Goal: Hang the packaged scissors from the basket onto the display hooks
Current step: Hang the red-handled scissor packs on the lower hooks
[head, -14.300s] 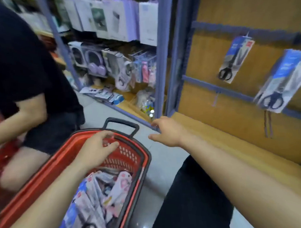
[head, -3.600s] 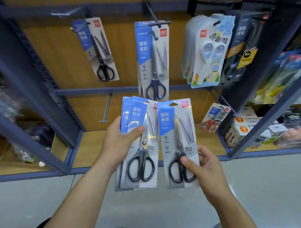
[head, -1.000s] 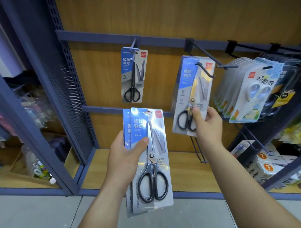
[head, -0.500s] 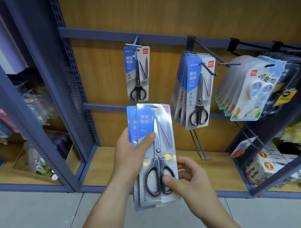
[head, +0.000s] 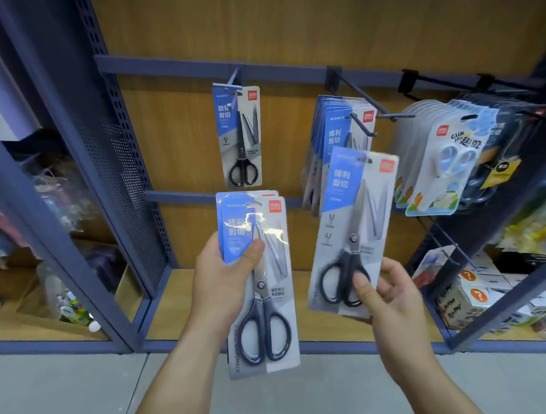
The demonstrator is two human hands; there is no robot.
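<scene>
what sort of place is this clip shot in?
Probably a shop's stationery aisle: packaged scissors hang on display hooks off a blue rail, and boxed goods are stacked at lower right.

The tilted scissor pack (head: 353, 228) is showing a blue corner over pale grey, a red logo and black handles. The pack stack (head: 259, 284) left of it is rocking the same blue, grey and black. Behind it the back panel (head: 290, 26) is looking wood-brown, the rails (head: 167, 63) slate blue. Up right of it, the kids' scissors (head: 443, 160) are going white and baby blue.
</scene>
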